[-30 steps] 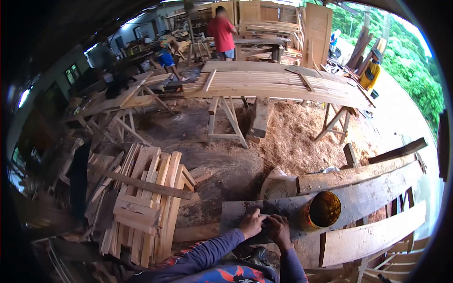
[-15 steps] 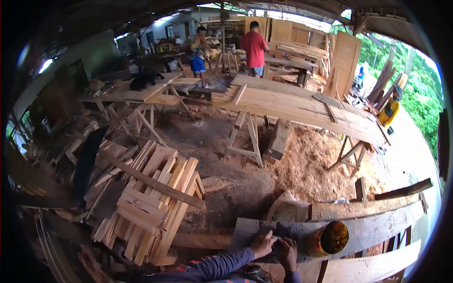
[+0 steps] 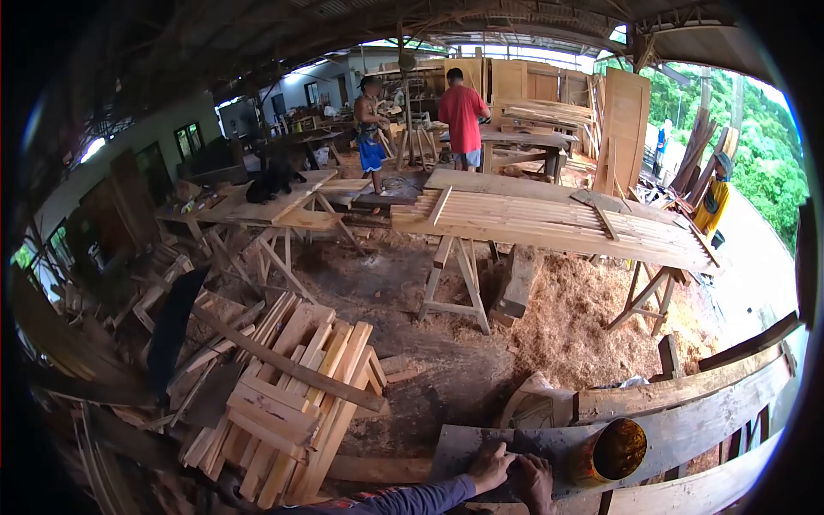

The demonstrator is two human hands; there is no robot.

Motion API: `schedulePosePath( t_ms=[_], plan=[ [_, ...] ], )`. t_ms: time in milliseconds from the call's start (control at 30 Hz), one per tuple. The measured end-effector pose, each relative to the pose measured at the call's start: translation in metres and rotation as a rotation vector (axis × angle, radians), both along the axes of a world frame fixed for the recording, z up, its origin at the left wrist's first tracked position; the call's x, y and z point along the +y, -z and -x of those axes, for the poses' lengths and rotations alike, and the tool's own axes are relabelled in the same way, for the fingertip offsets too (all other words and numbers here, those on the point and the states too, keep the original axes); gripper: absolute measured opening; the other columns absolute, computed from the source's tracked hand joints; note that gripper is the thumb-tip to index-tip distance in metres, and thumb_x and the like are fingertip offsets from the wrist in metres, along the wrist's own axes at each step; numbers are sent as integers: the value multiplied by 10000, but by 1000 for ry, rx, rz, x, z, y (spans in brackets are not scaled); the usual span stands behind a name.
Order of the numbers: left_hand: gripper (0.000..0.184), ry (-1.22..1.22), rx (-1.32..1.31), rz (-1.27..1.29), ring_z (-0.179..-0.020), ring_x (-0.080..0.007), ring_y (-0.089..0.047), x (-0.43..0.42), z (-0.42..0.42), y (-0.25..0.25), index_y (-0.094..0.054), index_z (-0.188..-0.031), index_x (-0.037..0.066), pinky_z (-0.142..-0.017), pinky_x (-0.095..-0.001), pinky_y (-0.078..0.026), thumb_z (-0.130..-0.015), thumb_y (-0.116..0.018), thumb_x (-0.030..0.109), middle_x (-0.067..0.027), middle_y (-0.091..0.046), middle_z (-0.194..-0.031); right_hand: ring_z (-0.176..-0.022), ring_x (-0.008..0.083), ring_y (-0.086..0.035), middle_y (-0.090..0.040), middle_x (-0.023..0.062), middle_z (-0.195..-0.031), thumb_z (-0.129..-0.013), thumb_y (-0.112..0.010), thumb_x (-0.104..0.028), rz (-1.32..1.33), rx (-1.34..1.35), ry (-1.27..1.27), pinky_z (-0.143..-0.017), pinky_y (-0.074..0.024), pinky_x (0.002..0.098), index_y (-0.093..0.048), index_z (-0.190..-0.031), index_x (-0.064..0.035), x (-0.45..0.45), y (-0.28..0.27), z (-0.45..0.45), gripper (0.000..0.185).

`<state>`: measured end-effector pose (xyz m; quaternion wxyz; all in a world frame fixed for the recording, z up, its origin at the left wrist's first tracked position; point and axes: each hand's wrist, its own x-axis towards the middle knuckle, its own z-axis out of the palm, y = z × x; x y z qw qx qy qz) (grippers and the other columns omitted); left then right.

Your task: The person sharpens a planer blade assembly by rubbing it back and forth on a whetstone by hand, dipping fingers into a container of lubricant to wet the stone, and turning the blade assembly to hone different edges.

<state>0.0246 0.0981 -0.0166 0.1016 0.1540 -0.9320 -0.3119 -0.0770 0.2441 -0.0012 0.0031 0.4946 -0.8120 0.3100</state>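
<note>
At the bottom of the view my left hand (image 3: 491, 468), in a dark sleeve, has its fingers drawn together over a grey plank (image 3: 680, 438). Close against it is my right hand (image 3: 535, 481), its fingers bent inward. Whatever the fingertips hold is too small or hidden to make out. Just right of my hands, an open round can (image 3: 586, 462) rests on the plank, stained amber outside, with a dark, wet-looking inside.
Stacked lumber (image 3: 279, 390) lies at left, crossed by a curved strip. Ahead, long boards (image 3: 549, 225) lie on sawhorses (image 3: 459, 283), with wood shavings (image 3: 571, 313) beneath. Two people stand beyond; another person in yellow (image 3: 709, 210) is at far right. A black dog-like shape (image 3: 273, 182) is on the left table.
The whole scene, my hands included, sits lower and slightly to the right in the frame, as the camera has tilted up. My hands stay together beside the can.
</note>
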Motion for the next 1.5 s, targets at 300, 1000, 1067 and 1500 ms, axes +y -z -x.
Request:
schedulePosePath(
  t_ms=[300, 1000, 1067, 1500],
  plan=[
    [369, 18, 132, -83, -1025, -428, -660, -3, 3, 9, -712, -1232, 92, -925, -507, -522, -865, -678, 78, -213, -607, -1149, -1073, 365, -637, -714, 108, -1162, -813, -721, -175, -30, 31, 3, -941, -498, 486, -752, -1133, -100, 1, 8, 8, 331],
    [429, 21, 157, -60, -1007, -370, -661, -7, 8, 6, -714, -1216, 98, -883, -471, -541, -796, -670, 23, -151, -615, -1078, -1074, 354, -664, -738, 109, -1154, -787, -750, -186, -47, -20, 88, -959, -514, 459, -784, -1152, -128, -7, -16, 4, 371],
    [430, -1, 211, -34, -1000, -371, -662, -5, 4, 4, -719, -1227, 104, -877, -476, -544, -805, -677, 27, -153, -615, -1074, -1077, 358, -671, -739, 113, -1180, -781, -765, -186, -47, 3, 53, -968, -518, 456, -789, -1143, -125, -4, -5, 5, 367],
    [337, -29, 88, -70, -937, -429, -686, 4, -5, 4, -706, -1148, 77, -805, -512, -577, -814, -747, 94, -209, -601, -1107, -1095, 360, -667, -742, 124, -1189, -869, -789, -430, -57, -74, 13, -967, -508, 470, -786, -1112, -133, 4, 0, 5, 384]
  ],
)
